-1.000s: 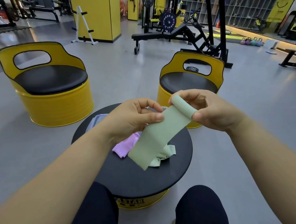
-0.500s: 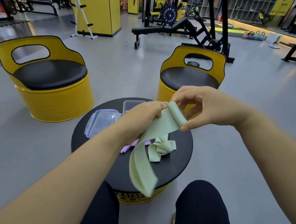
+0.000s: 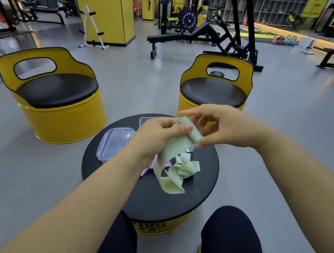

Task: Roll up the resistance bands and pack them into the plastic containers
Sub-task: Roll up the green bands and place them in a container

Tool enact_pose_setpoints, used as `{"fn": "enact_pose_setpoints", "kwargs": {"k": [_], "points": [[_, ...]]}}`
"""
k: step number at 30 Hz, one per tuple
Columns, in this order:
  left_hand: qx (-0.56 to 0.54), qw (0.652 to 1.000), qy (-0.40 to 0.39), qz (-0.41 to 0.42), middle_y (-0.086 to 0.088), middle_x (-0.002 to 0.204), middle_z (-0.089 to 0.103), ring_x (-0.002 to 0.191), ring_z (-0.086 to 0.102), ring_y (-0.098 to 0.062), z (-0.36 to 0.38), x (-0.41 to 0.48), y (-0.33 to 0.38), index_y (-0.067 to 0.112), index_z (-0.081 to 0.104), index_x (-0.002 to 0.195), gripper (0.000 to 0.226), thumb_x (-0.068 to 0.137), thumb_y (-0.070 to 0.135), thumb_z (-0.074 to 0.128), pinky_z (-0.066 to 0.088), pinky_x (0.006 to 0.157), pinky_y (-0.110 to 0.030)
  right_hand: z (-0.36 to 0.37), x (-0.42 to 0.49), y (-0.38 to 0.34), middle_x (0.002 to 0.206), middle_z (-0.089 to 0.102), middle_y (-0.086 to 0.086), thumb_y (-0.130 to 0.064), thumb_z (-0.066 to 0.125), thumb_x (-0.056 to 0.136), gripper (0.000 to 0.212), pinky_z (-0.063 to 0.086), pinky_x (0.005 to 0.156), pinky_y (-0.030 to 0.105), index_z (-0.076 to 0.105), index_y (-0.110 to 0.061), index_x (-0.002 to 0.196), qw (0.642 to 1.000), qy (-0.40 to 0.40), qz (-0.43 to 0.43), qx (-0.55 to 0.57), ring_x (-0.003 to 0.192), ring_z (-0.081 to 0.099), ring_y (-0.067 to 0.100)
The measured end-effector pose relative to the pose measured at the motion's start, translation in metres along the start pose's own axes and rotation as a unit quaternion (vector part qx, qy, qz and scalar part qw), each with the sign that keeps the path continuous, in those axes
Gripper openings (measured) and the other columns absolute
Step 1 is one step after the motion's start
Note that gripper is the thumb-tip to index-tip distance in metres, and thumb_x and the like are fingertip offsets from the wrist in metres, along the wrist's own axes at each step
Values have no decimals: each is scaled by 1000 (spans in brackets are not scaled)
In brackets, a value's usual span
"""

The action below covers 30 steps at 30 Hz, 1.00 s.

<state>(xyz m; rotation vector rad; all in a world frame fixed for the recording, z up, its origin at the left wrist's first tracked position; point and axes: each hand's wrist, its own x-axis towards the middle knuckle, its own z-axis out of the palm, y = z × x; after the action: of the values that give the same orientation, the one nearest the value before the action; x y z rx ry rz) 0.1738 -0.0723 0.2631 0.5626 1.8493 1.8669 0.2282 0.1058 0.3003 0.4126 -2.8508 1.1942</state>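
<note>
A person sits at a small round black-topped desk [image 3: 203,163] in a gym, with both bare forearms reaching forward. Both hands hold a pale green flat rubber resistance band [image 3: 171,152] above the desk. The left hand [image 3: 159,137] pinches the strip between thumb and fingers. The right hand [image 3: 223,129] grips the band's folded-over top end between the thumb and curled fingers, with the index finger lifted. The rest of the strip hangs down, twisted, and its lower end is blurred.

A crumpled pale green heap of band [image 3: 186,167] lies on the desk below the hands; whether it is part of the held strip cannot be told. Just to its left lies a lilac band [image 3: 146,170], mostly hidden by the left wrist. A clear lidded plastic container [image 3: 115,142] sits at the desk's far left. A second clear container [image 3: 146,120] shows behind the left hand. Two yellow barrel chairs stand beyond.
</note>
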Motion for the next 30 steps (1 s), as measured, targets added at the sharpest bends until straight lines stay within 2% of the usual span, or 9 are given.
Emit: {"fn": "enact_pose_setpoints", "kwargs": {"k": [2,5,7,10,15,18,22,26,30], "points": [[-22,999,23,6,-2,82,72,73,64,-15,-1,1,-1,16,73,85,34,59,37,81,49,72,-29,5,-1,1,96,59,-4,-8,81,68,67,54,80,22,53,-35,124,998,26,22,62,77,60,4],[-71,996,51,15,-2,80,71,73,64,-16,-1,0,-1,15,72,83,27,64,34,74,49,69,-28,16,0,1,86,65,0,-14,73,71,50,57,76,27,56,-23,117,970,66,56,226,76,67,15],[-96,993,63,18,-3,78,71,70,65,-16,0,1,-1,15,71,83,18,71,28,71,50,67,-27,25,2,-1,77,67,0,-14,68,79,30,59,74,30,59,-17,107,960,102,59,253,72,67,16],[-108,991,82,20,-2,78,72,70,67,-14,-1,3,0,14,69,83,8,80,21,69,54,66,-26,36,7,-4,84,70,13,-11,62,87,12,59,72,32,62,-13,99,948,163,54,269,74,67,20],[-40,993,102,40,-11,98,72,90,67,-22,-7,4,0,18,65,96,25,75,26,75,52,78,-35,31,10,-8,84,72,5,-9,63,86,13,56,64,21,66,-14,97,953,188,32,235,74,69,11],[13,995,75,67,-3,85,73,77,64,-11,-10,2,5,23,65,93,14,81,18,72,48,69,-27,25,8,-8,89,69,12,-6,63,86,19,53,65,16,65,-13,103,967,181,23,180,72,68,6],[48,994,49,87,3,74,72,64,60,-5,-12,-2,13,24,66,89,11,83,16,69,46,66,-23,20,5,-12,85,69,1,-4,63,85,23,52,67,13,65,-16,106,969,177,10,170,74,68,2],[31,993,44,104,-14,89,73,77,65,-18,-12,-3,13,20,67,89,13,79,14,74,50,72,-30,21,3,-13,84,69,4,-1,66,82,25,54,70,15,67,-18,101,968,179,0,176,76,68,5],[-16,992,39,117,-18,91,72,78,69,-21,-12,-3,13,14,65,88,16,81,1,68,55,76,-29,24,4,-13,89,70,11,1,68,80,27,56,77,23,69,-22,95,956,185,2,228,83,69,14]]}}
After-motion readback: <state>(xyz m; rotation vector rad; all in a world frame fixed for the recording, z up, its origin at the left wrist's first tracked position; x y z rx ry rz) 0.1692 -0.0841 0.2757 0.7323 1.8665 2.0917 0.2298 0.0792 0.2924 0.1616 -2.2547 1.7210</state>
